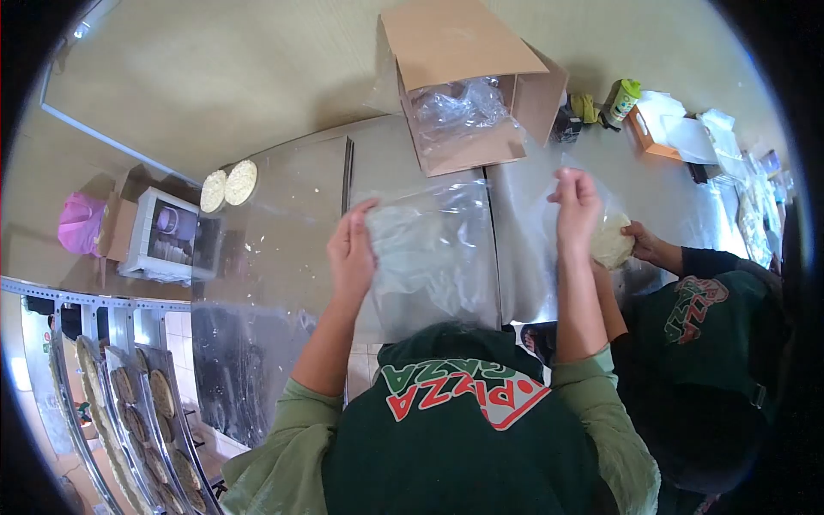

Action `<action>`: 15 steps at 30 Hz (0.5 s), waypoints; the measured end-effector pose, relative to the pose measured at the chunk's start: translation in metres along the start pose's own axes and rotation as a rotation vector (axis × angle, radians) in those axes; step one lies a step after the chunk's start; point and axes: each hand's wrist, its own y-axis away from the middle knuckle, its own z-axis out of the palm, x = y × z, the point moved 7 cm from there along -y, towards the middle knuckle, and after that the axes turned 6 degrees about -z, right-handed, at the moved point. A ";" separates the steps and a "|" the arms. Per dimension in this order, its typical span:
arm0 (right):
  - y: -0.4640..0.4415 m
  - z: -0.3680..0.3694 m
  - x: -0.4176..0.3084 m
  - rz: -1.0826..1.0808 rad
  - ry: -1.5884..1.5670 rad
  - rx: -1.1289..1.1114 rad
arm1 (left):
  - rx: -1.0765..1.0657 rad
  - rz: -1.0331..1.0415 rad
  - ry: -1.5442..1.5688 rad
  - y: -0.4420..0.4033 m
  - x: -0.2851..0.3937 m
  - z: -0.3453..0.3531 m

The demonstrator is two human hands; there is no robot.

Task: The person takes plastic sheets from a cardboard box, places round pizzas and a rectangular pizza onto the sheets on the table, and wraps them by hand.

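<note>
A clear plastic bag hangs spread out over the steel table in front of my apron. My left hand is closed on the bag's left edge. My right hand is raised to the right, apart from that bag, with its fingers curled together. Whether anything thin is pinched in them I cannot make out. Just beyond my right wrist, a co-worker's hand holds a pale round dough base in clear plastic.
An open cardboard box of plastic bags stands at the back. Two round bases lie at the table's far left corner, near a white crate. A rack of round bases stands lower left. The co-worker is close on my right.
</note>
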 end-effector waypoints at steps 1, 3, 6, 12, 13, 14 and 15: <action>0.001 -0.005 -0.009 0.003 0.003 -0.043 | 0.067 0.092 -0.111 0.002 0.005 -0.010; 0.021 0.009 -0.026 0.143 -0.078 -0.398 | 0.163 0.416 -0.365 0.012 0.021 -0.011; 0.070 0.059 -0.019 0.480 -0.232 -0.823 | 0.136 0.927 -0.718 0.042 0.038 0.021; 0.091 0.096 0.017 0.576 -0.268 -0.669 | -0.304 0.882 -0.670 0.081 0.013 0.073; 0.092 0.099 0.019 0.579 -0.293 -0.654 | -0.241 0.617 -0.469 0.064 0.000 0.060; 0.094 0.101 0.019 0.566 -0.298 -0.644 | -0.179 0.350 -0.267 0.048 -0.026 0.047; 0.097 0.104 0.019 0.554 -0.301 -0.636 | -0.114 0.081 -0.065 0.039 -0.043 0.036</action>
